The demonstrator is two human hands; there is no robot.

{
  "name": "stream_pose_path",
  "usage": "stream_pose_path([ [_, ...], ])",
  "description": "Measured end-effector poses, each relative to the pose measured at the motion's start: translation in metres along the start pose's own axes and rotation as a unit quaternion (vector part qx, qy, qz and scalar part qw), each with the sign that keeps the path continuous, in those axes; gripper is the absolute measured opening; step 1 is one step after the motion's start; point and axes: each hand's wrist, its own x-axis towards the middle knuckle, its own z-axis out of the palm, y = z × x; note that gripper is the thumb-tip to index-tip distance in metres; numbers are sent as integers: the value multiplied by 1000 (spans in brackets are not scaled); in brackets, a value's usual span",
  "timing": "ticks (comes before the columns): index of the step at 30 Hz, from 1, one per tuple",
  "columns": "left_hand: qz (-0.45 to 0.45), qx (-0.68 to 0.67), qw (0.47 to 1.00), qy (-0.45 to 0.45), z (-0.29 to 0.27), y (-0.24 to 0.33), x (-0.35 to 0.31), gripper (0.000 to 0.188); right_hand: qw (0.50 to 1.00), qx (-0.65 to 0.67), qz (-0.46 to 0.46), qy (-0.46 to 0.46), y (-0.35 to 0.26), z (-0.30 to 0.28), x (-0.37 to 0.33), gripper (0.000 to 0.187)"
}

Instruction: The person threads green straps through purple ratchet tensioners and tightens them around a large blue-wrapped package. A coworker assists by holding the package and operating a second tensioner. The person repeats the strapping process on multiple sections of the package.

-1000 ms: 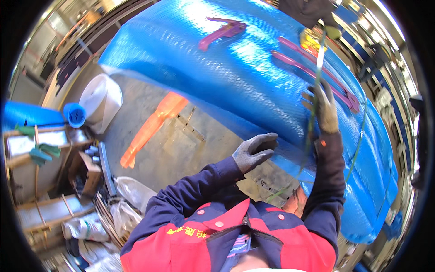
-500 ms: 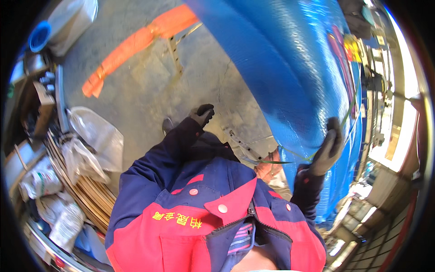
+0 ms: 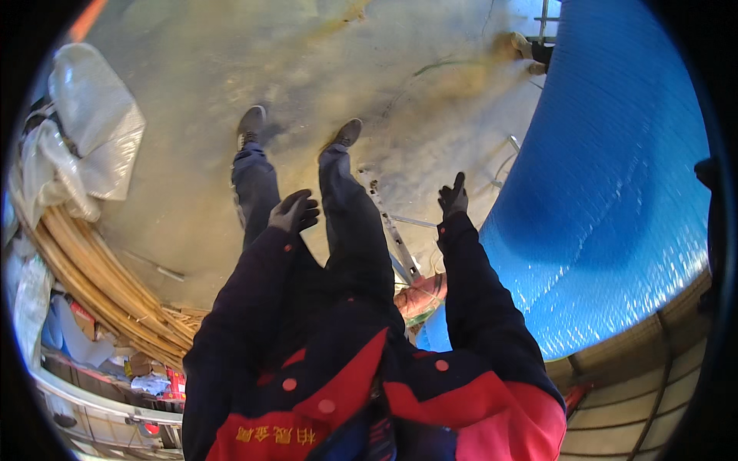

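Observation:
My left hand (image 3: 294,210), in a grey and black glove, hangs before my thighs. Its fingers are apart and it holds nothing. Farther right, my gloved right hand (image 3: 453,198) reaches forward over the floor with a finger stretched out, also without anything in it. A large bulging mass of glossy blue sheeting (image 3: 600,177) stands to the right of that hand, with a gap between them. Between my legs and right arm lies a perforated metal bar (image 3: 393,230). A pinkish-orange wrapped bundle (image 3: 423,296) sits at its near end, partly behind my jacket.
Long curved brown strips (image 3: 108,269) lie at the left, beside clear plastic sheeting (image 3: 100,123). A metal rail (image 3: 108,403) crosses the lower left. Another person's shoe (image 3: 522,44) shows at the far right beside the blue mass. Concrete floor (image 3: 177,69) spreads ahead of my feet.
My right hand, earlier raised in front of the blue sheeting, is now lower and left of it. The view has shifted; my legs show more fully, and the orange wrapped length has nearly left it.

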Motion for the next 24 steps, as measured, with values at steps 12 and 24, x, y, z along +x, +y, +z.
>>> stream_pose_path([
  [12, -66, -4, 995, -76, 29, 22, 56, 60, 713, 502, -206, -445, -223, 66, 121, 113],
  [24, 91, 299, 950, 14, 56, 59, 31, 44, 938, 274, -175, -117, -167, 108, -82, 46],
])
